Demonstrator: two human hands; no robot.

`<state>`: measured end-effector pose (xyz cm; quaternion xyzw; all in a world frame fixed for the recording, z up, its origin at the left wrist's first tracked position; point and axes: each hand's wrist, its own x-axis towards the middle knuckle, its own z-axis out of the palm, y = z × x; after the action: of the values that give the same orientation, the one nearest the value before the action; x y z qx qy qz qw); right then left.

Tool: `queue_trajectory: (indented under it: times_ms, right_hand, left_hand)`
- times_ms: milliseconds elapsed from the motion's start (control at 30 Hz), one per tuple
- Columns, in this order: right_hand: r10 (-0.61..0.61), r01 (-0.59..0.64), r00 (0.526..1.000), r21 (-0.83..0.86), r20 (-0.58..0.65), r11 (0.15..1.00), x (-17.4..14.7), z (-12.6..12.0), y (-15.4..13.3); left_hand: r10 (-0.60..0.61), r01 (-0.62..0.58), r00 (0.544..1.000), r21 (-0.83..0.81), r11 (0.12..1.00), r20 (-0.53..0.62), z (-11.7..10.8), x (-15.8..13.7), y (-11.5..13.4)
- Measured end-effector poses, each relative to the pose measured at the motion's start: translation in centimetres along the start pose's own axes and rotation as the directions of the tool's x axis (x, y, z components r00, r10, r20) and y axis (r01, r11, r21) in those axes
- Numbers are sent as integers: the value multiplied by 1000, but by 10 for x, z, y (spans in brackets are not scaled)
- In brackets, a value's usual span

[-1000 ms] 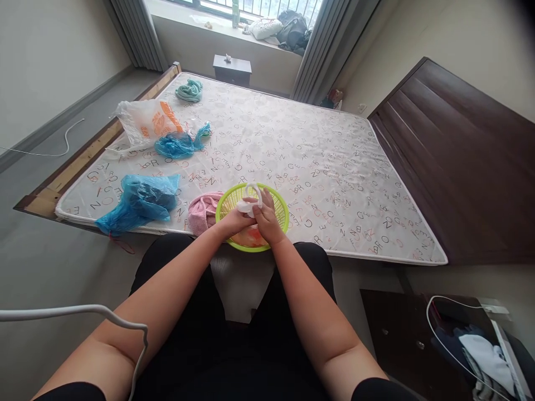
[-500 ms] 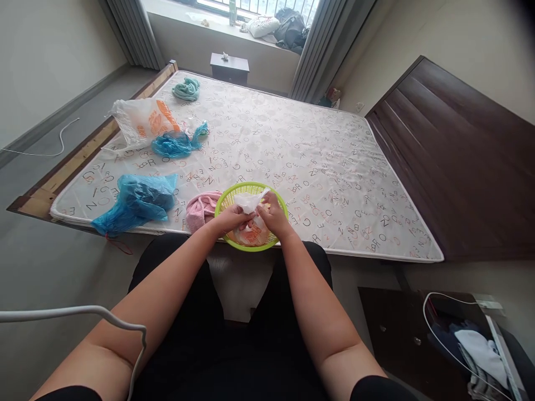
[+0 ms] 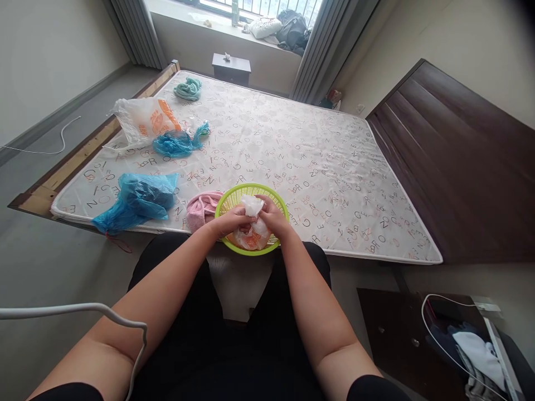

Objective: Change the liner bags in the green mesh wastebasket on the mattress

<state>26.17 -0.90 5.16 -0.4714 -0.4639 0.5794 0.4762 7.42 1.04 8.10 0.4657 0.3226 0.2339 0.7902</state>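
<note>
A white plastic bag with orange print (image 3: 253, 240) sits in a lime-green plastic basket (image 3: 252, 252) at the mattress's near edge. My left hand (image 3: 234, 220) is closed around the bag's gathered neck from the left. From the right, my right hand (image 3: 271, 216) grips the same neck, its fingers bent. A white bunched end of the bag sticks up between the two hands. What the bag contains is hidden. Touching or very near the basket's left side lies a folded pink towel (image 3: 201, 210).
On the letter-printed mattress (image 3: 267, 128) are a blue plastic bag (image 3: 146, 196), a smaller blue bag (image 3: 173, 143), a white-and-orange bag (image 3: 146, 120) and a teal towel (image 3: 188, 89). A white cable (image 3: 83, 308) crosses near my left arm. A dark headboard (image 3: 463, 161) stands right.
The bag's loose top, spread out toward the right hand before, is now bunched upright between both hands. My right hand has shifted slightly down and inward.
</note>
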Motion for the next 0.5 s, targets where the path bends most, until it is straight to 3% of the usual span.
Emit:
queue_trajectory:
  times_ms: [100, 200, 267, 333, 433, 500]
  right_hand:
    - [-140, 169, 952, 88, -274, 982, 6, -2, 0]
    - [-126, 257, 892, 258, -433, 931, 6, -8, -10]
    - [-38, 189, 929, 382, -369, 905, 3, -9, -18]
    - [62, 38, 975, 437, -212, 899, -2, -5, -22]
    - [144, -141, 989, 378, 20, 915, -7, 7, -18]
    - [134, -153, 987, 263, 89, 952, -8, 16, -12]
  left_hand:
    - [21, -21, 1000, 38, 999, 0, 0, 2, 0]
    - [130, -126, 980, 41, 991, -151, -3, 9, -1]
    - [192, -182, 939, 62, 981, -284, -6, 14, -2]
    - [218, -182, 896, 128, 975, -386, -9, 18, -4]
    - [239, -96, 824, 289, 952, -513, -10, 20, -8]
    - [242, -31, 781, 352, 936, -575, -10, 20, -9]
